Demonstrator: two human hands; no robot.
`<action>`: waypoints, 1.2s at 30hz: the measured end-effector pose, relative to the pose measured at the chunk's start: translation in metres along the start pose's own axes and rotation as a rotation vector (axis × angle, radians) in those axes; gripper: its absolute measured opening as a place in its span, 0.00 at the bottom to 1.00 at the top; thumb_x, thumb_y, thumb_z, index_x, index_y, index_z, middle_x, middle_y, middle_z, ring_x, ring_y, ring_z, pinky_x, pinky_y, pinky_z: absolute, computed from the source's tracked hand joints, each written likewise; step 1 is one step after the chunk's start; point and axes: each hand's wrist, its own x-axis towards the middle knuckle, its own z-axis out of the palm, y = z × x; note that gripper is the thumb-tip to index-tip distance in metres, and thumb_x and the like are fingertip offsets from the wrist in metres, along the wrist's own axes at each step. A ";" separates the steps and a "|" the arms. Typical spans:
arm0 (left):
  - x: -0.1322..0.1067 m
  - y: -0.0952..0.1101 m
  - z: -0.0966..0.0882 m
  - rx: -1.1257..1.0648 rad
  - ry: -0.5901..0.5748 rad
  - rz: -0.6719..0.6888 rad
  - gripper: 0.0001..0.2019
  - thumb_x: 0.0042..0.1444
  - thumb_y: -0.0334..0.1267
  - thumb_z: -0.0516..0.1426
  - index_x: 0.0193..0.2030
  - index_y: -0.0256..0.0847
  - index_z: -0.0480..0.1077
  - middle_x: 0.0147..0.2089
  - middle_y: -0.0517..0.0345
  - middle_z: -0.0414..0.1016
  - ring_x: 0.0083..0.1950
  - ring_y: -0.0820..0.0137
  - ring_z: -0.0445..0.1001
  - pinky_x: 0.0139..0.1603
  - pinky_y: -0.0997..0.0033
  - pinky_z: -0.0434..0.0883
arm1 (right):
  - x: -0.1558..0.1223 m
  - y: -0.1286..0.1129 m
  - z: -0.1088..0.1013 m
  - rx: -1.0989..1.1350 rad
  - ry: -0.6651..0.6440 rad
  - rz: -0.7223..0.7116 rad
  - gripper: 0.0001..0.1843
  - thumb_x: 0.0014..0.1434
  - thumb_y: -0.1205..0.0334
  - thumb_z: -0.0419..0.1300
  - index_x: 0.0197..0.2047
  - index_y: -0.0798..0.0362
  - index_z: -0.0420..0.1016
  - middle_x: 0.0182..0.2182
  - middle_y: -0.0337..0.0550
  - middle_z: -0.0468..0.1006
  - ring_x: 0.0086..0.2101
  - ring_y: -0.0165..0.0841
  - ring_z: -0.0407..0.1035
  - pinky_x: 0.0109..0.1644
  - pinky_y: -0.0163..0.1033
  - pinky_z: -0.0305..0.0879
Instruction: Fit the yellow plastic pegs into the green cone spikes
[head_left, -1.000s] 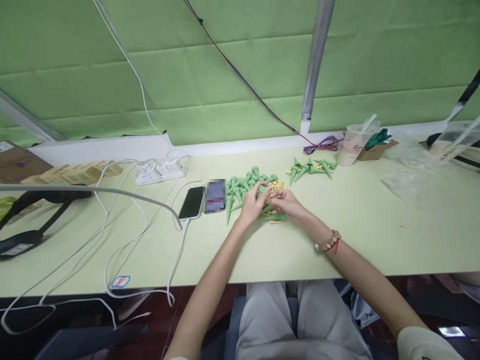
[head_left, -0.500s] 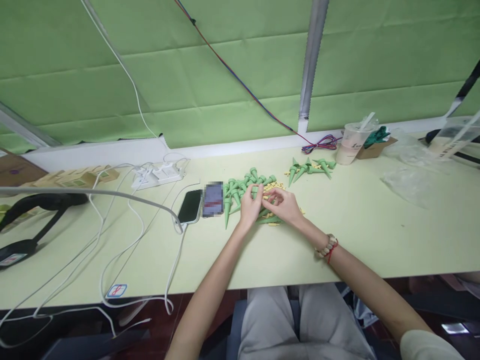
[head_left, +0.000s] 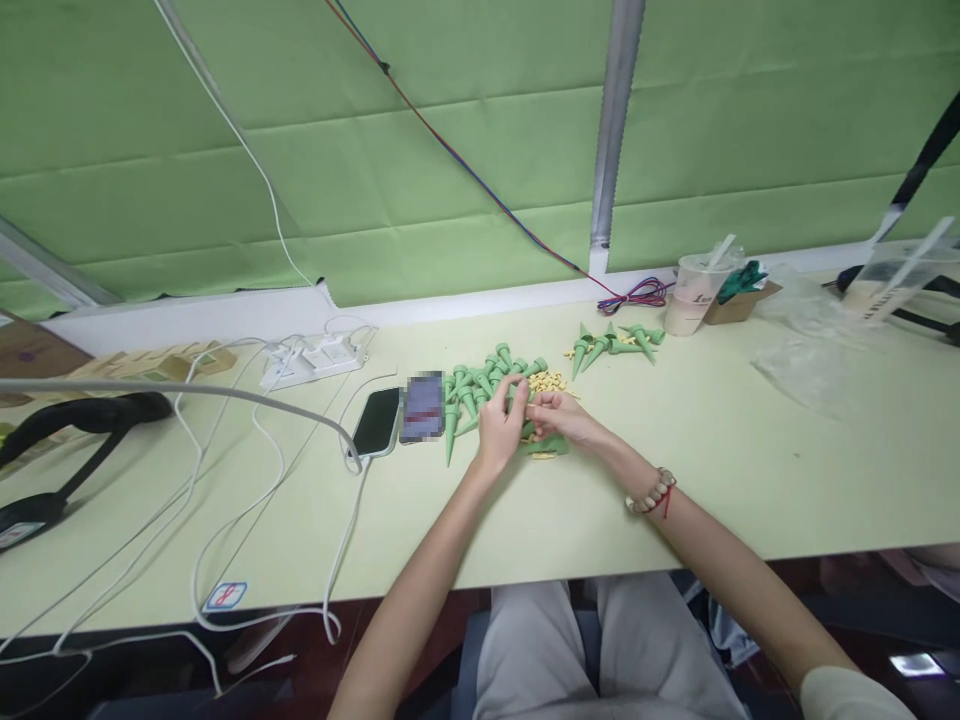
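"Many green spikes, lying where?"
"Heaped on the surface, just beyond the left hand, close beside the right hand."
"Fingers?"
"Curled; whether they pinch anything, hidden, I can't tell. Both arms slant inward, cut off below."

head camera | above the lap | faces forward and down | close over table, green covering beyond

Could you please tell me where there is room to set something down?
Mostly bare tabletop lies between the right forearm and plastic bag, a smaller patch between the left forearm and white cables. It's crowded around the left hand and right hand, with green cones and yellow pieces.
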 end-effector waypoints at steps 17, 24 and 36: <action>0.009 -0.005 -0.007 0.007 0.009 -0.013 0.24 0.58 0.54 0.40 0.44 0.43 0.69 0.17 0.66 0.55 0.19 0.76 0.54 0.23 0.76 0.53 | -0.004 0.012 0.002 -0.875 0.316 -0.605 0.06 0.51 0.60 0.56 0.26 0.51 0.66 0.21 0.37 0.72 0.20 0.27 0.63 0.26 0.32 0.58; 0.009 -0.014 -0.011 0.101 0.139 0.079 0.28 0.61 0.52 0.33 0.45 0.40 0.68 0.17 0.65 0.55 0.18 0.76 0.54 0.24 0.75 0.52 | -0.001 0.011 0.010 -0.266 0.128 -0.195 0.21 0.51 0.43 0.54 0.28 0.54 0.73 0.22 0.38 0.74 0.16 0.26 0.64 0.20 0.33 0.60; 0.002 -0.007 -0.006 -0.266 0.041 0.135 0.24 0.59 0.55 0.39 0.43 0.38 0.64 0.15 0.68 0.50 0.16 0.78 0.50 0.19 0.76 0.49 | 0.000 0.006 0.008 0.193 -0.259 0.063 0.21 0.49 0.44 0.59 0.26 0.57 0.70 0.14 0.33 0.69 0.13 0.25 0.64 0.16 0.30 0.62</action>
